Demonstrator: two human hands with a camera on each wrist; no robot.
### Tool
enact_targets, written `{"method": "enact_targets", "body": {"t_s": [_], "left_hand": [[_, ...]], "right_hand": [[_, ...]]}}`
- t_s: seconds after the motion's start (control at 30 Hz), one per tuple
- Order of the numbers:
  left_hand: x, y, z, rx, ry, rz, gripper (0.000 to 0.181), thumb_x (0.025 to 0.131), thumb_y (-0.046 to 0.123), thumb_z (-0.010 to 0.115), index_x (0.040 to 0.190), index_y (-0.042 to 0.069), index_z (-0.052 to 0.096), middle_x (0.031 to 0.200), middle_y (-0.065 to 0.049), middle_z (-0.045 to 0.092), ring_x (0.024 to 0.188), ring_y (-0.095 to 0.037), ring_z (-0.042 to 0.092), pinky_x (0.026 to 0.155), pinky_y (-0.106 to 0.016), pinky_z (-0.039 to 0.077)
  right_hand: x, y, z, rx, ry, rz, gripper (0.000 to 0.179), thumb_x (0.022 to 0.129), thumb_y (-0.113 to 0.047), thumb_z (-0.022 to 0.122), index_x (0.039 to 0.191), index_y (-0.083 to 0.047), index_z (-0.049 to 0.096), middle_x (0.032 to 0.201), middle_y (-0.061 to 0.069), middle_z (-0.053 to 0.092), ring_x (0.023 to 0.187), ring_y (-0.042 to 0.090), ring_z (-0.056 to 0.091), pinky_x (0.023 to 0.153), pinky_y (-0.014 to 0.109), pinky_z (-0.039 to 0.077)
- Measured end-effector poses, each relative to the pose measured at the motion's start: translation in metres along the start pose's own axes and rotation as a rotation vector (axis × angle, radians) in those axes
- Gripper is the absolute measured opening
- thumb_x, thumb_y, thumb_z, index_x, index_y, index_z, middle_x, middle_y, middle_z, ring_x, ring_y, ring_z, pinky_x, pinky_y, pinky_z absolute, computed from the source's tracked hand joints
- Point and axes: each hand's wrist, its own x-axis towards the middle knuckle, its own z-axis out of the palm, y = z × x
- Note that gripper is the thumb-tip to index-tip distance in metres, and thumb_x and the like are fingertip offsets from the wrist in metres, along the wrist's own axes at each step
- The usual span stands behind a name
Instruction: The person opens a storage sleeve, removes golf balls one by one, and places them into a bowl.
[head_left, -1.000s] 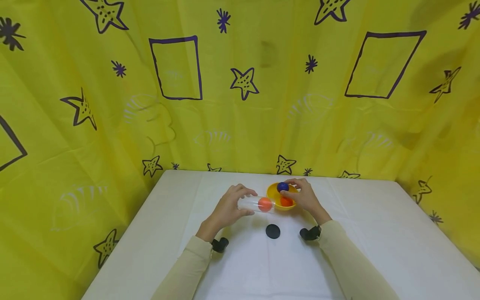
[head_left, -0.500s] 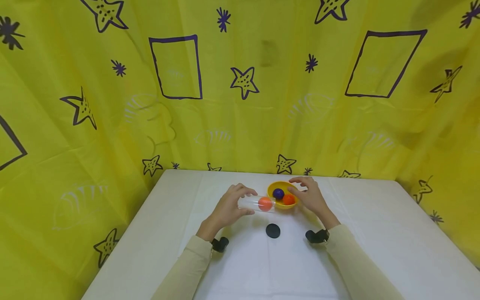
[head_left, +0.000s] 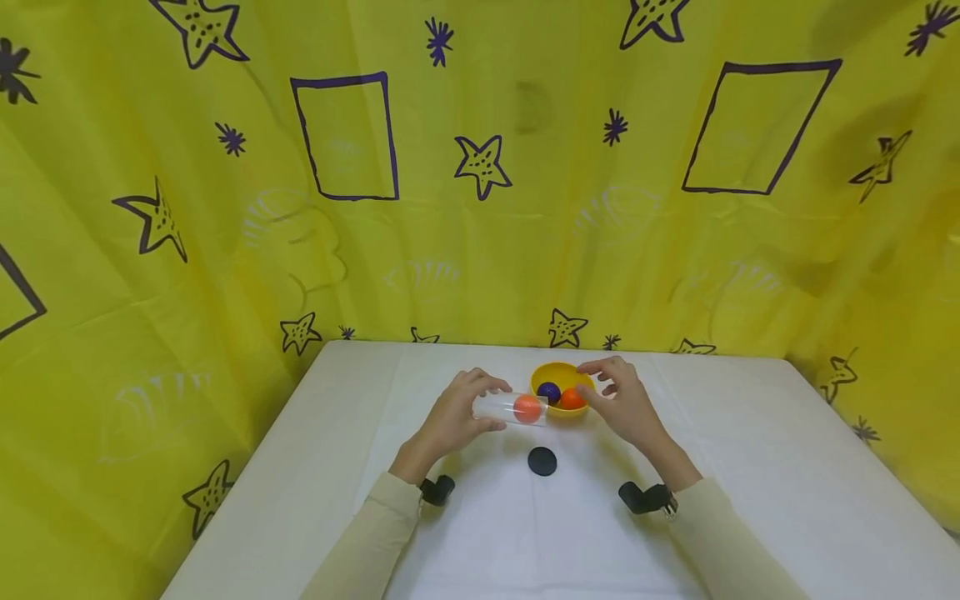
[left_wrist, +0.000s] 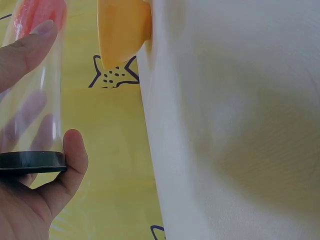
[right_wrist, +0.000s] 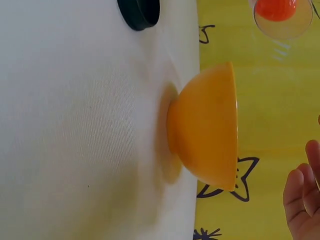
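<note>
We're in what seems a curtained-off booth, a yellow star-patterned curtain [head_left: 480, 242] beyond the gripping left hand [head_left: 455, 413] and a white-topped table [head_left: 540, 533] beneath.

The dark blue ball [head_left: 549, 393], released from the right hand [head_left: 624, 405], now rests in the bowl [head_left: 557, 373], lower centre of the head view; the right forearm [head_left: 723, 533] sits farther right.

Two balls [head_left: 572, 399] lay in the bowl [head_left: 557, 372] left of the right hand [head_left: 624, 402], another ball [head_left: 527, 408] in the left hand's [head_left: 452, 415] tube [head_left: 492, 407], a cap [head_left: 542, 461] between both hands
</note>
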Motion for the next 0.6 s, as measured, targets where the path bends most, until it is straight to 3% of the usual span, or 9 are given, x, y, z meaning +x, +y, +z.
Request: {"method": "enact_targets", "body": {"t_s": [0.23, 0.43, 0.6], "left_hand": [[0.000, -0.001, -0.002, -0.003, 0.010, 0.006, 0.047, 0.082, 0.022, 0.087, 0.125, 0.021, 0.068, 0.122, -0.005, 0.065, 0.113, -0.022, 0.053, 0.092, -0.041, 0.053], [-0.001, 0.000, -0.002, -0.020, 0.008, 0.009, 0.047, 0.081, 0.019, 0.087, 0.124, 0.022, 0.068, 0.121, -0.005, 0.065, 0.113, -0.023, 0.053, 0.094, -0.044, 0.053], [-0.001, 0.002, -0.002, -0.025, -0.003, 0.008, 0.046, 0.082, 0.018, 0.087, 0.125, 0.021, 0.068, 0.122, -0.006, 0.065, 0.113, -0.023, 0.053, 0.096, -0.044, 0.052]], "right_hand": [[-0.018, -0.014, 0.012, 0.132, -0.151, -0.026, 0.031, 0.097, -0.016, 0.070, 0.124, -0.003, 0.064, 0.098, 0.008, 0.064, 0.091, 0.020, 0.058, 0.077, 0.021, 0.051], [-0.030, -0.014, 0.024, 0.179, -0.243, 0.001, 0.037, 0.096, -0.019, 0.072, 0.129, -0.005, 0.060, 0.097, 0.007, 0.063, 0.088, 0.020, 0.057, 0.074, 0.021, 0.051], [-0.033, -0.013, 0.031, 0.197, -0.289, -0.026, 0.042, 0.095, -0.019, 0.073, 0.132, -0.006, 0.057, 0.099, 0.008, 0.067, 0.086, 0.016, 0.060, 0.073, 0.021, 0.052]]}}
